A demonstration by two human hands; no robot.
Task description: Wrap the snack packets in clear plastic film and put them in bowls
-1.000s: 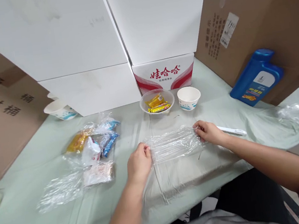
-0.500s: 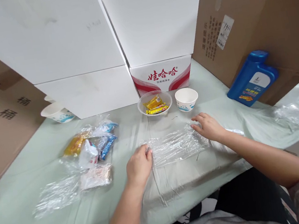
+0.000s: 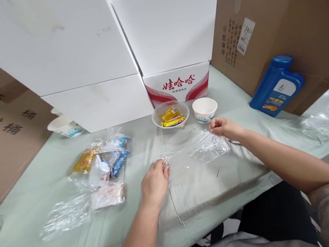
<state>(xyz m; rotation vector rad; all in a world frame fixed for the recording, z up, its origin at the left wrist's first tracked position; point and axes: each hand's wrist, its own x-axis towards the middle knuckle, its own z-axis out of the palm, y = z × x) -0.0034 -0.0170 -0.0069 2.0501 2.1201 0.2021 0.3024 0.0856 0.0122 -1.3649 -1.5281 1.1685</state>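
A clear plastic bag [image 3: 209, 146] lies on the cloth-covered table between my hands, bunched and shiny at its right part. My right hand [image 3: 223, 128] pinches its upper right edge, just in front of a white paper bowl [image 3: 205, 110]. On the other side, my left hand [image 3: 155, 179] rests on the cloth with fingers pressed together; a bit of clear film shows at the fingertips. Beyond the hands, a translucent plastic bowl [image 3: 170, 115] holds yellow-wrapped snacks [image 3: 173, 121].
Left of my left hand lie plastic-wrapped packets [image 3: 97, 170] and a clear wrapped pack [image 3: 107, 195]. White boxes [image 3: 169, 32] stand at the back, brown cartons [image 3: 261, 6] at both sides. A blue bottle [image 3: 276, 86] leans at the right. Part of a person shows behind the boxes.
My right hand has closed its fingers on the bag and moved slightly up. The bag's shiny creases have drawn toward the right. My left hand has hardly moved.
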